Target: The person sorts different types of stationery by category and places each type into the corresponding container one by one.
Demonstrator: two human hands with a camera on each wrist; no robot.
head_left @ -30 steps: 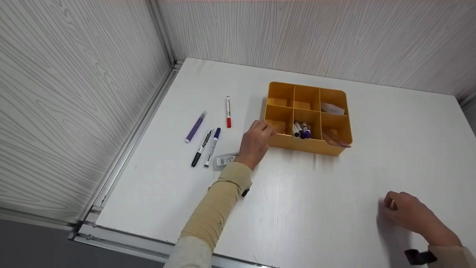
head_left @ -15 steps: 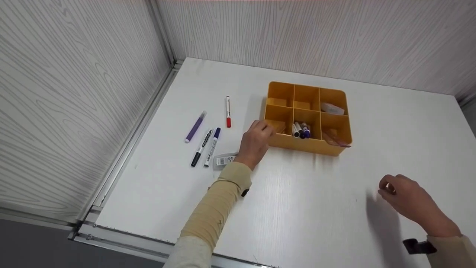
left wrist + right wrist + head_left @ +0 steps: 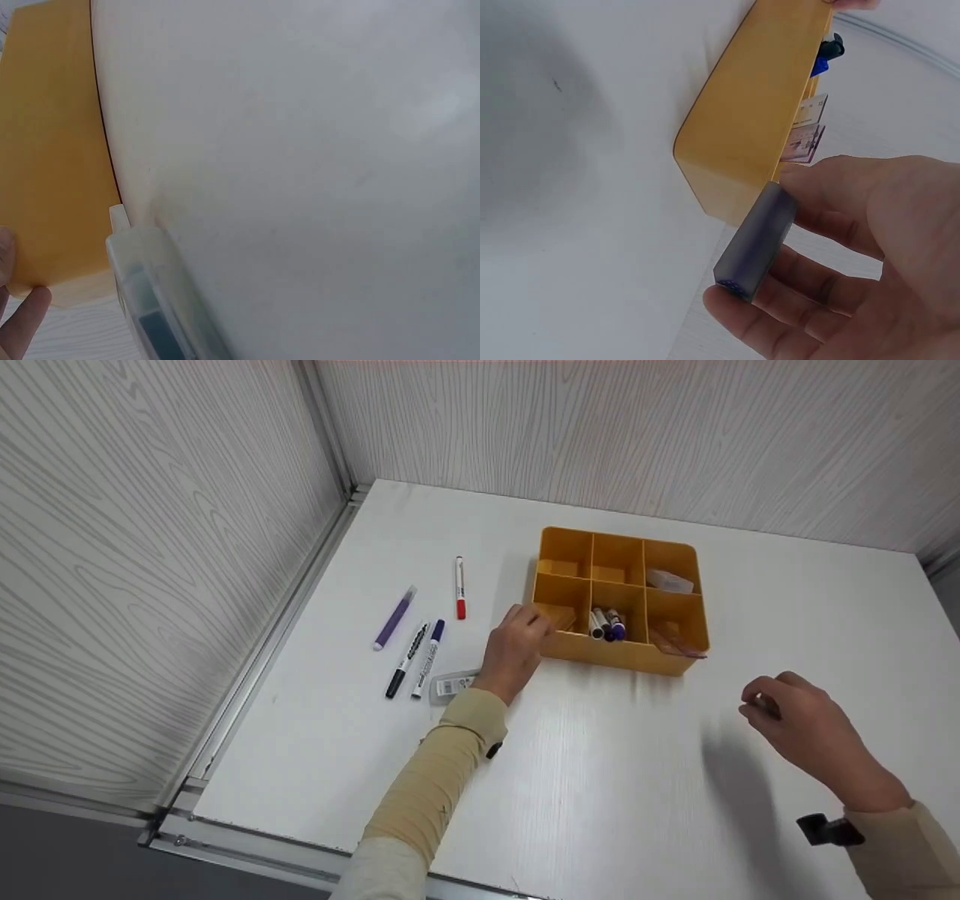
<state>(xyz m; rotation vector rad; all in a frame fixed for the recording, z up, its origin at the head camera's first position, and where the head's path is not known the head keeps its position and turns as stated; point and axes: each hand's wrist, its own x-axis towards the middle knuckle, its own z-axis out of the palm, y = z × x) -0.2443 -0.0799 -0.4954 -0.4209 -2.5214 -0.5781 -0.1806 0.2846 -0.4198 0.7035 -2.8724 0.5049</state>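
Note:
A yellow divided organizer box (image 3: 611, 652) stands at the centre back of the table. My left hand (image 3: 513, 654) grips its near left corner; in the left wrist view a finger (image 3: 28, 321) and part of another touch the box's side. Right of and nearer than the box, my right hand (image 3: 806, 727) is raised above the table. Between its thumb and fingers it pinches a small grey-purple block (image 3: 756, 241), perhaps an eraser, plain in the right wrist view. Markers (image 3: 607, 625) lie in the front middle compartment, and flat cards (image 3: 804, 142) lean in the front right one.
Left of the box lie a red-capped marker (image 3: 460, 587), a purple pen (image 3: 394, 618), a black-capped marker (image 3: 407, 661) and a blue-capped marker (image 3: 428, 660). A clear plastic case (image 3: 448, 686) is partly behind my left wrist. Wood-patterned panels (image 3: 630, 442) bound the table.
My right hand has risen off the table and moved forward and left towards the box, carrying the small block. The left hand and box keep their places.

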